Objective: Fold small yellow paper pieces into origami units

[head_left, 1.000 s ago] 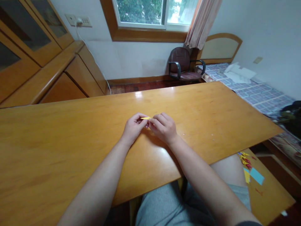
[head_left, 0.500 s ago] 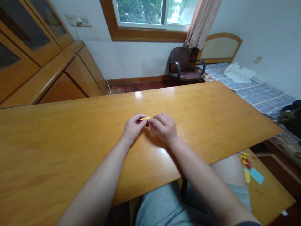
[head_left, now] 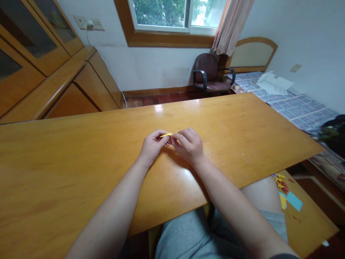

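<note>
A glossy wooden tabletop [head_left: 67, 162] is the largest thing in view. Beyond the left part of its far edge stands a wooden cabinet [head_left: 61, 79] with glass-paned upper doors. Past the tabletop's right edge lies a bed [head_left: 296, 102] with a blue checked cover. A window [head_left: 161, 12] is set in the wall beyond the tabletop's far edge. Lower than the tabletop, outside its near right edge, is a small wooden surface [head_left: 309, 230]. A maroon chair [head_left: 206, 66] with black armrests stands beyond the tabletop's far edge, toward its right end.

Over the middle of the tabletop, the right hand [head_left: 190, 145] has its thumb and fingers pinched together at the right end of a small yellow folded paper [head_left: 166, 135]. The left hand [head_left: 152, 145] grips the same paper between thumb and fingers, its pointed tip showing leftward; whether either hand rests on the tabletop I cannot tell.

Beside the tabletop's near right edge, on the lower surface, lie a light blue sheet [head_left: 294, 201] and a cluster of yellow and red pieces [head_left: 281, 183]. Tiny white specks [head_left: 244, 154] dot the tabletop's right half.
</note>
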Demonstrator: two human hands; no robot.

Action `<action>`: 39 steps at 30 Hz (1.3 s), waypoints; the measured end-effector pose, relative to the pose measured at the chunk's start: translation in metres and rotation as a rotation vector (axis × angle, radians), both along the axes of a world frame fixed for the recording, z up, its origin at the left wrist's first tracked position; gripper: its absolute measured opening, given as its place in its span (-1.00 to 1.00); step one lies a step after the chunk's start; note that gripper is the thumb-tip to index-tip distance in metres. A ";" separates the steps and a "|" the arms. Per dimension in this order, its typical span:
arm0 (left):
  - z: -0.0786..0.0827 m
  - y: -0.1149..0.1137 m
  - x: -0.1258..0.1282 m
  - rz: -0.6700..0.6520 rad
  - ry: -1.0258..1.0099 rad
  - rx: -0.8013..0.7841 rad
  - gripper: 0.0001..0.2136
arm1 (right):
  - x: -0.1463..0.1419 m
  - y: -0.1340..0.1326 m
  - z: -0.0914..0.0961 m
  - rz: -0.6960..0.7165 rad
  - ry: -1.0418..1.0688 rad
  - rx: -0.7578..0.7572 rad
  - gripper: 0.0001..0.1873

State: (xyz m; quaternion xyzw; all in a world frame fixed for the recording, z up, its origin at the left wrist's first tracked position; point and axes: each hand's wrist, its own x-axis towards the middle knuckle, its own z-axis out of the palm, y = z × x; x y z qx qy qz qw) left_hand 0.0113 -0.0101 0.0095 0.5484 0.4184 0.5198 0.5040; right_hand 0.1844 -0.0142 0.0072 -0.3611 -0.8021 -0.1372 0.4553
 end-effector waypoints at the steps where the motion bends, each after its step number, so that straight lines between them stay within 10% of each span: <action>1: 0.001 0.000 0.000 0.004 0.003 -0.004 -0.84 | 0.000 -0.001 0.001 0.002 -0.015 0.002 -0.94; 15: -0.001 0.001 0.000 0.008 0.020 0.001 -0.86 | -0.001 0.000 0.003 -0.012 -0.106 0.036 -0.85; 39: -0.005 0.007 -0.005 0.139 0.078 0.128 -0.87 | -0.003 0.004 -0.007 0.198 0.520 -0.568 -0.82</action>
